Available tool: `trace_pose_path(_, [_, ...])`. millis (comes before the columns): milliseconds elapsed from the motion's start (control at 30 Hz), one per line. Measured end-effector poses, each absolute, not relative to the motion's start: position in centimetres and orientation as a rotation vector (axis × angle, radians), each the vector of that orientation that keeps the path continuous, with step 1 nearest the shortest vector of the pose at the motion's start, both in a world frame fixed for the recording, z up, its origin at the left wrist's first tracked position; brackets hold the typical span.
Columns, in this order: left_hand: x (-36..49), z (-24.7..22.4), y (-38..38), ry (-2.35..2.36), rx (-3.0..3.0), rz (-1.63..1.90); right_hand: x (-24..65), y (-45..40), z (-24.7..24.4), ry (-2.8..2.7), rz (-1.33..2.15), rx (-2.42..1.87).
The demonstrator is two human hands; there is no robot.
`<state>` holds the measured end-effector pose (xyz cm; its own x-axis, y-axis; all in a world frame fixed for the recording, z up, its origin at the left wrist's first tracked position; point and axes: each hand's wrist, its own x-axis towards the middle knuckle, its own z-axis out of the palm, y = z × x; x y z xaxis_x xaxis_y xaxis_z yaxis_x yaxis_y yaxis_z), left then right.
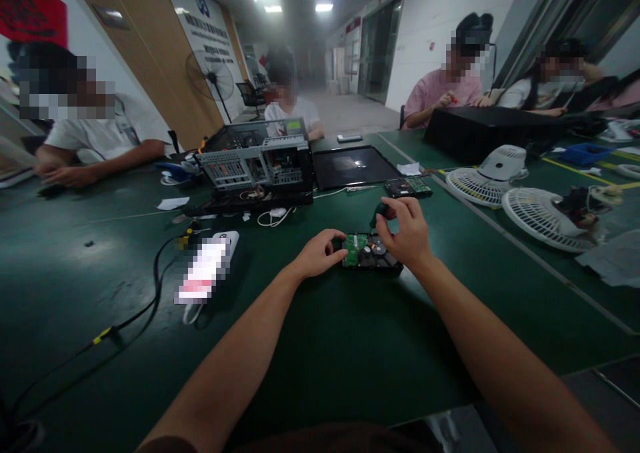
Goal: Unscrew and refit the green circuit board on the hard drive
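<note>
A hard drive (385, 256) lies flat on the green table in front of me, its green circuit board and round spindle hub facing up. My left hand (320, 254) grips its left end, thumb at the near side and fingers at the far side. Between the thumb and fingers of my right hand (406, 232) is a screwdriver (379, 214) with a dark green handle. It stands nearly upright over the drive's far edge, and its tip is too small to make out. Behind the drive lies a second drive with a green board (409, 186).
An opened computer case (255, 163) stands behind on the left, beside a black side panel (355, 165). A phone (207, 266) with a cable lies left. White fan parts (545, 218) are on the right. Co-workers sit around the table (320, 346).
</note>
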<state>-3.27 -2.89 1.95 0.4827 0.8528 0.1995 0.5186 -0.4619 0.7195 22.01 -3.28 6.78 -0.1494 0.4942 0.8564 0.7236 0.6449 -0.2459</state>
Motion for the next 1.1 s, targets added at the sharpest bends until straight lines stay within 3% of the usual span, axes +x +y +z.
trace_pose_path(1100, [-3.3,1.5,-2.6,1.069,2.215,0.761,22.0,-2.8,5.7,-1.808,-0.217,-1.007])
